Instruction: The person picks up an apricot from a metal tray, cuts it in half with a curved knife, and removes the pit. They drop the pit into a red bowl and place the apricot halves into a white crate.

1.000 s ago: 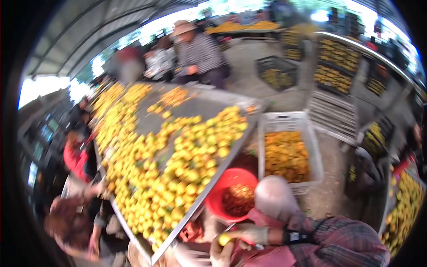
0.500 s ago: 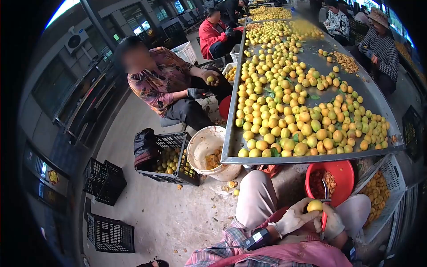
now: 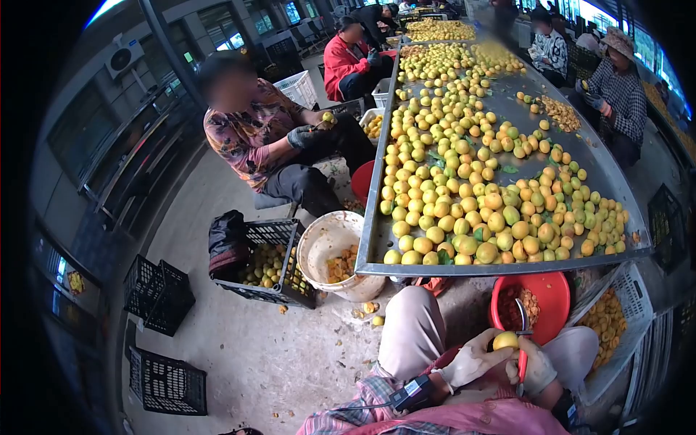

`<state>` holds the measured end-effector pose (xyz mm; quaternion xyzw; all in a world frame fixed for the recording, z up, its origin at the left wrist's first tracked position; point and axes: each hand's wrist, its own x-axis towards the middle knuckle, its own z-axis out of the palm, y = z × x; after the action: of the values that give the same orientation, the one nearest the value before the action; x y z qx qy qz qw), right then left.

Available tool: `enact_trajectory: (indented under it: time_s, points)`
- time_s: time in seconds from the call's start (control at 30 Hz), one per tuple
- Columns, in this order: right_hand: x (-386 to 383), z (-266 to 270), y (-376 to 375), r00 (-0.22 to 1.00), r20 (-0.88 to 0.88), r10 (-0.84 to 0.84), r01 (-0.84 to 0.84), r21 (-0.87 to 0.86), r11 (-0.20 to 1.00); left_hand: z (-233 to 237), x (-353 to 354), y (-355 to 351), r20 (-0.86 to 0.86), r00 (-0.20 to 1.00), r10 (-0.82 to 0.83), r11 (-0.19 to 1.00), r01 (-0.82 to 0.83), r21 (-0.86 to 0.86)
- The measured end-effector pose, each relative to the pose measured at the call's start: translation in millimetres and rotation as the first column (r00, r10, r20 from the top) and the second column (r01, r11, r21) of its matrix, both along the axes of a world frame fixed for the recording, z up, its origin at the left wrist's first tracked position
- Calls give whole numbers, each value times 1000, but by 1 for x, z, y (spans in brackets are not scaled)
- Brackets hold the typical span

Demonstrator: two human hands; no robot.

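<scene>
Your left hand [image 3: 473,360], gloved, is closed around a yellow fruit [image 3: 505,340] above your lap. Your right hand [image 3: 541,367] grips a red-handled tool [image 3: 522,357] whose blade touches that fruit. Just beyond your knees stand a red bucket [image 3: 555,296] and, to its left, a white bucket [image 3: 317,241]; past these, the metal table [image 3: 507,269] carries loose yellow fruit, with other persons seated along both sides.

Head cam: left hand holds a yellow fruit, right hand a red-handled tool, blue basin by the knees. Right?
No: the basin is red, not blue, as the head view shows. The left hand does hold the yellow fruit and the right hand the red-handled tool.
</scene>
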<state>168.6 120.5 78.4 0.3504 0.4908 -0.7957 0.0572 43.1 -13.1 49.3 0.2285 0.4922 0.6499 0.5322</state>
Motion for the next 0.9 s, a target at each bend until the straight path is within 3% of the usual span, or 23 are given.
enact_trajectory:
  time_s: [0.13,0.23,0.3,0.33,0.5,0.57,0.63,0.7,0.77,0.83,0.9]
  points:
    - [-4,-9,0,995,-6,-100,99,-101,990,-8,-6,-5,-194,980,50,995,-66,-78]
    - [-6,-7,-1,991,-17,-134,132,-111,985,-8,-6,-6,-168,985,41,996,-53,-67]
    - [-5,-16,2,998,-59,13,-15,-37,999,-3,-7,-6,-131,990,46,996,-55,-69]
    - [-5,-13,2,998,-3,-68,67,-133,989,0,-6,-6,-129,990,56,996,-64,-55]
    - [-7,2,16,998,-39,-41,36,-118,992,0,-17,-11,-105,985,139,987,-147,-70]
    - [7,-15,36,943,-272,191,-98,322,942,-2,-30,-22,-165,958,233,966,-248,-78]
    - [15,-28,59,950,-308,-52,51,-12,999,24,-43,-40,-174,925,338,919,-364,-153]
    - [16,-9,70,941,-258,-218,217,-32,976,12,-59,-62,-139,858,495,856,-509,-89]
    - [17,-5,90,907,-55,-417,406,-146,902,-2,-76,-85,-64,720,691,716,-694,-75]
    - [25,-14,116,837,-26,-546,525,-241,816,-19,-92,-117,84,600,796,605,-794,-62]
    - [42,-30,146,837,-200,-510,427,-344,836,-62,-101,-152,-29,543,839,544,-839,19]
